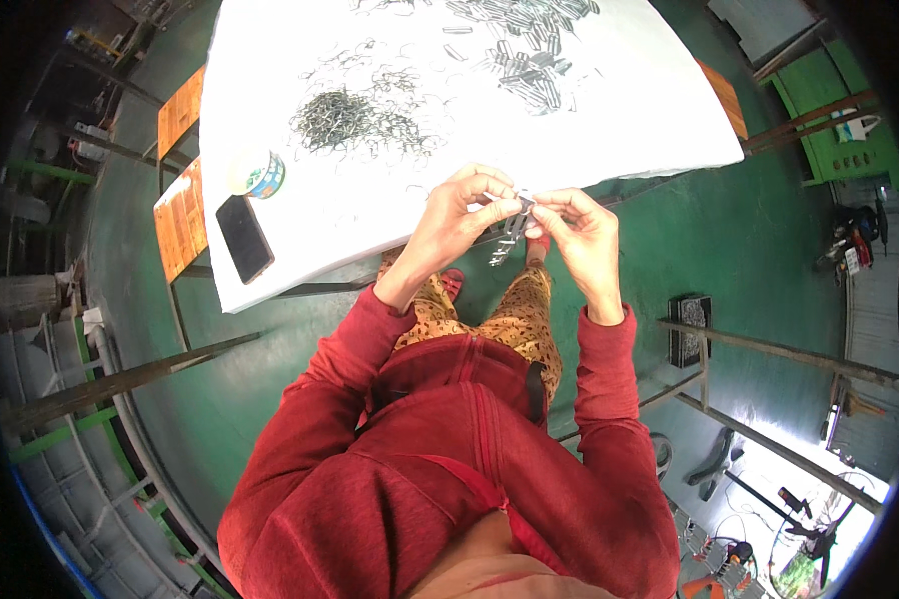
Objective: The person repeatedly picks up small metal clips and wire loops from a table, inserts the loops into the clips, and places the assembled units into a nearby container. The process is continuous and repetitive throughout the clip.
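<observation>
Over the near edge of the white-covered table (619,120), both my hands meet in a pinch. Fingers and thumb of my left hand (454,225) are closed on a small bunch of thin metal pieces (506,247), which hangs down between the hands. My right hand (584,240) pinches the upper end of the same bunch, its fingertips close to the left thumb. The exact shape of the pieces is too small to make out. On the table, a heap of dark bent wire pieces (340,120) lies to the left. Short dark strips (534,80) lie in a loose pile farther right.
A dark phone (243,238) lies near the table's left corner, beside a round tub (260,175) with a blue-green label. Wooden benches (180,215) stand at the left. A metal rail (789,354) runs at the right, near a dark patterned box (689,329) on the green floor.
</observation>
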